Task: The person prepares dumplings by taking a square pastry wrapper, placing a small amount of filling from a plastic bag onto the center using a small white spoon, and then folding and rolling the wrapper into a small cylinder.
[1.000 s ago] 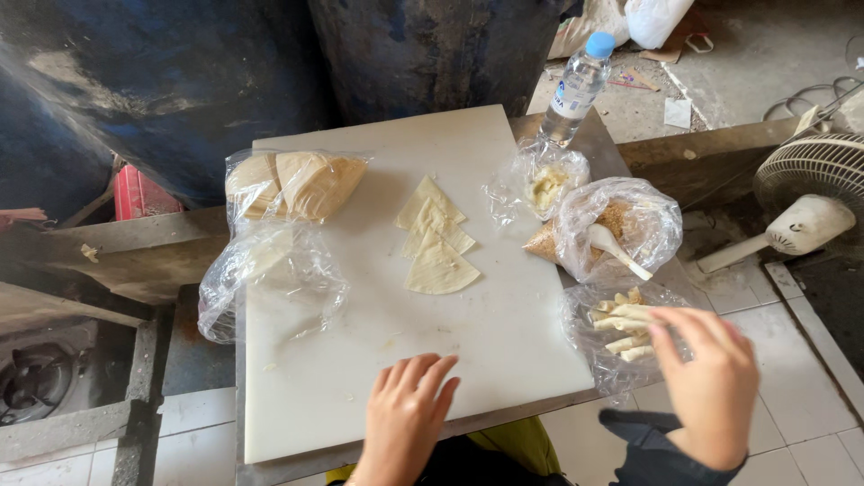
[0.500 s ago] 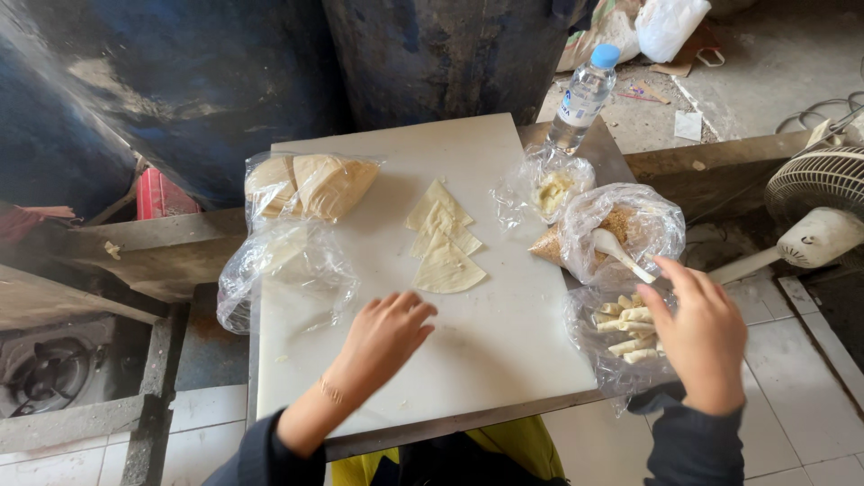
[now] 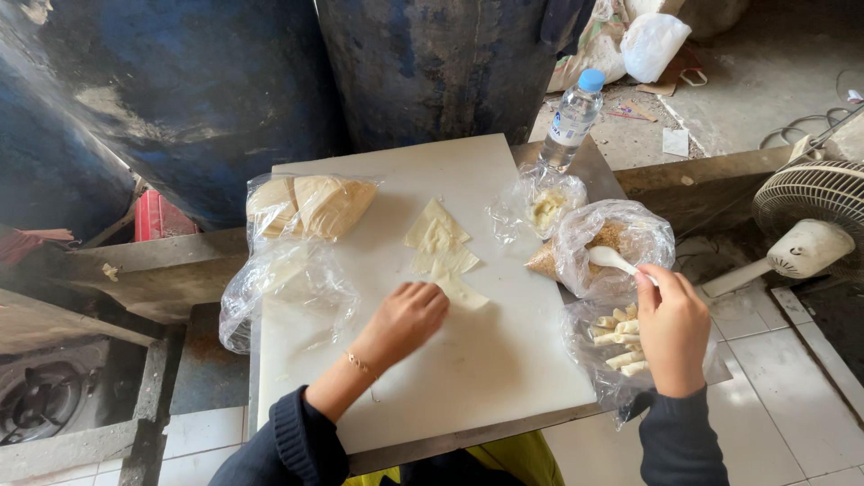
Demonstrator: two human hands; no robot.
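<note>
1. A clear plastic bag (image 3: 310, 205) holding a stack of pale wrappers is lying at the far left of the white board (image 3: 486, 378).
2. A crumpled clear bag (image 3: 279, 292) is resting just near of it, on the board's left edge.
3. A small clear bag (image 3: 540, 205) with pale filling is sitting at the far right.
4. A bigger clear bag (image 3: 621, 243) with brown filling is standing beside it, a white spoon (image 3: 612, 259) sticking out.
5. A clear bag (image 3: 612, 346) of rolled pieces is lying near right.
6. A clear bottle (image 3: 571, 121) with blue cap is carrying a white-blue label.
7. A white bag (image 3: 657, 40) is lying far right on the floor.
</note>
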